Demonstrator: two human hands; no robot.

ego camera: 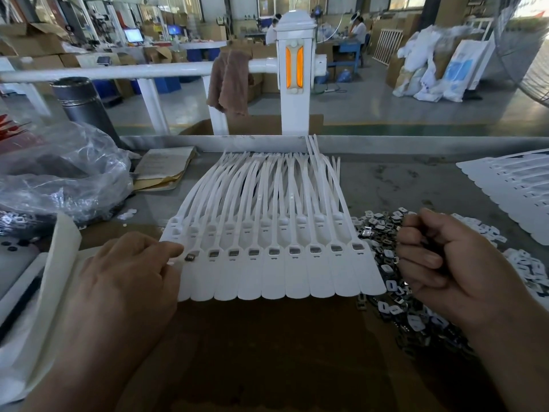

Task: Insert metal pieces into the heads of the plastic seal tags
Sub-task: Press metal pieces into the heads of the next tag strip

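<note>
White plastic seal tags (279, 263) are laid in a row between the hands, with metal pieces (386, 233) heaped beside the right hand (445, 263). That hand is curled into a fist, and whether anything is held inside cannot be told. The leftmost tag is pressed by the flat left hand (127, 281). A plastic bag (59, 179) is seen beyond the left hand, and more tags (511, 185) beyond the right.

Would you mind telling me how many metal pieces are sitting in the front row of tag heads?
9 metal pieces, side by side across the tags, from beside the left hand to the right end; that hand may hide another.
</note>
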